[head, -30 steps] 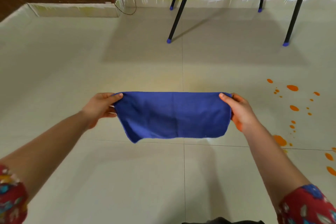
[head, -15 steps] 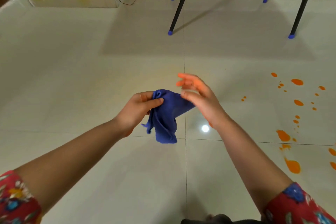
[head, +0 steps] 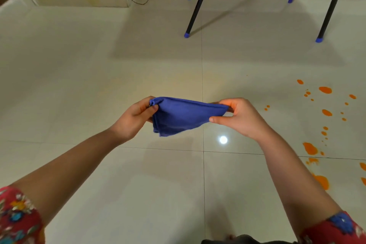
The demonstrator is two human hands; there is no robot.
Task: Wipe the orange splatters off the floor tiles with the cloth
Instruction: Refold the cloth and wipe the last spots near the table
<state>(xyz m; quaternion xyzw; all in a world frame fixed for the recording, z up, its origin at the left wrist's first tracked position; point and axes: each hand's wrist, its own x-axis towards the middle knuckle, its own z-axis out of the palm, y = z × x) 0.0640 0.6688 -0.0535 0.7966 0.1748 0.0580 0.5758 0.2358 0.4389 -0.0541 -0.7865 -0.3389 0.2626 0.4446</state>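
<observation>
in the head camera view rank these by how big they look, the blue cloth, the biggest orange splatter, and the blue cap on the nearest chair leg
1. Blue cloth, held up near the camera, so nearness flatters it.
2. Biggest orange splatter; the one nearer the person looks about equal.
3. Blue cap, smallest.

Orange splatters [head: 325, 89] on floor tiles [head: 99, 85]

Views: we have one, worn on the head.
Facing: we look forward and down, over both forearms, at the floor [head: 99, 85].
Nearness: our hands are close, mid-frame; the chair legs [head: 195, 6] and wall base [head: 79, 0] lie far, at the top.
</observation>
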